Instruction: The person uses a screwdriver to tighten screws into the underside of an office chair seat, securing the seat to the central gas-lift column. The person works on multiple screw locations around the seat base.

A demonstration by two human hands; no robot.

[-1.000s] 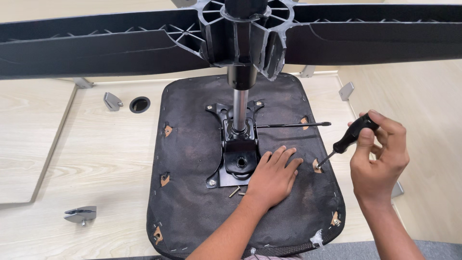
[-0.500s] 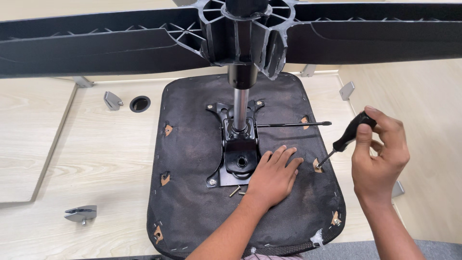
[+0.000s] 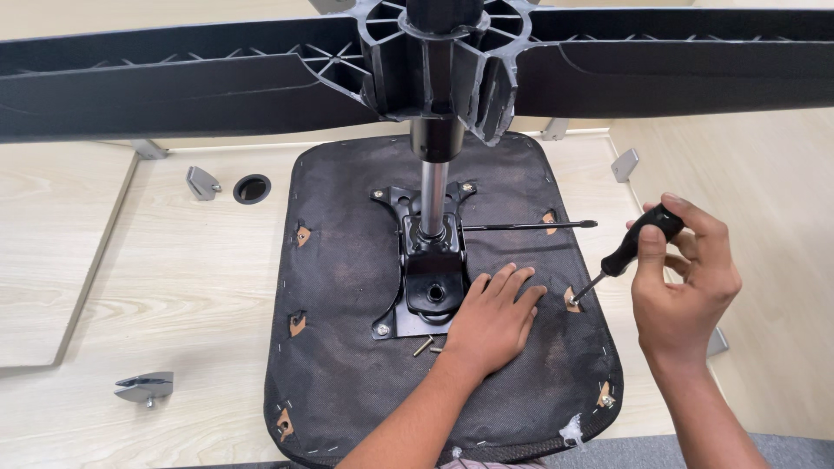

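An upturned chair seat (image 3: 347, 287), covered in black fabric, lies on a light wooden surface. A black metal mounting plate (image 3: 430, 282) with a chrome gas cylinder (image 3: 432, 195) stands at its centre. My left hand (image 3: 491, 317) rests flat on the fabric just right of the plate, fingers apart. My right hand (image 3: 682, 278) grips a black-handled screwdriver (image 3: 621, 256); its tip touches a mounting hole (image 3: 571, 300) near the seat's right edge. Loose screws (image 3: 426, 347) lie beside my left wrist.
The black star-shaped chair base (image 3: 434, 61) spreads across the top of the view. A thin black lever rod (image 3: 530, 226) sticks out rightwards from the plate. Metal brackets (image 3: 143, 388) (image 3: 201, 182) and a round cable hole (image 3: 252, 188) sit on the wooden surface (image 3: 130, 287) at left.
My right hand and the screwdriver have shifted only slightly; the tip stays at the same hole. My left hand has not moved.
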